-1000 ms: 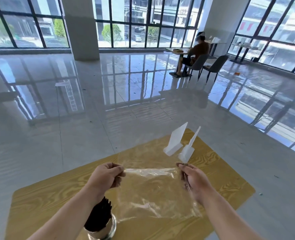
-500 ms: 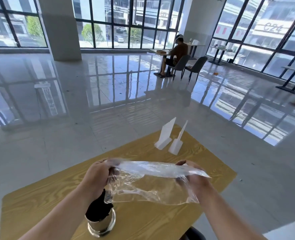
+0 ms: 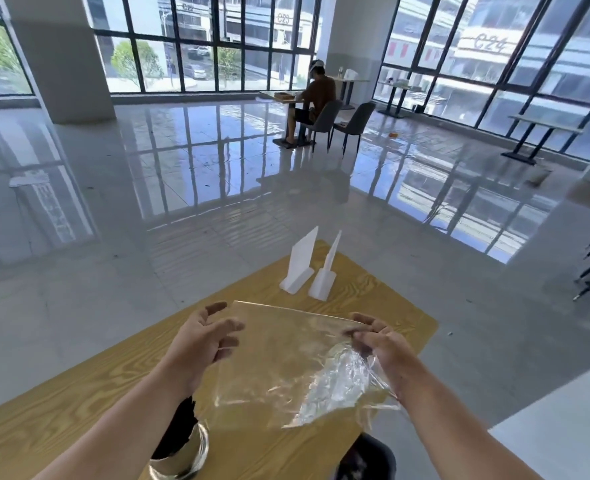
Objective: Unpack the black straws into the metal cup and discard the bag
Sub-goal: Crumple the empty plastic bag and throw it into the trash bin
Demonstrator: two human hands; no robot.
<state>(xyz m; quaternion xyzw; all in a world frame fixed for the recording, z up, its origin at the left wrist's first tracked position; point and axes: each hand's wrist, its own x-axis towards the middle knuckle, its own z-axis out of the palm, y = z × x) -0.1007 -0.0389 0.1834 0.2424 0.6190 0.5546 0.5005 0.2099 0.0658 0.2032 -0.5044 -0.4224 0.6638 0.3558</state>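
Head view: metal cup (image 3: 186, 455) stands upright on the wood-grain counter (image 3: 79, 393) at its near edge, bottom left of frame, partly hidden by the left forearm. Black straws (image 3: 179, 427) fill it as a dense bundle, tops sticking up well above the rim. Dark round container (image 3: 366, 459) sits lower than the counter, just off its near edge, to the right of the cup; contents can't be made out

Bag (image 3: 279, 368) is clear plastic, held up in the air over the counter btwn the two hands, w/ wood grain showing through it. Its left part hangs as a flat sheet w/ a straight top edge; its right part is crumpled & glinting near the right wrist

Right grip (image 3: 380, 344): fingers & thumb curled, pinching the bag's top right corner. Left grip (image 3: 200, 341): fingers spread & loosely bent, holding nothing, just beside the bag's left edge; whether they touch it can't be told

Two white sign stands (image 3: 298, 268) are upright at the counter's far end, well apart from the cup
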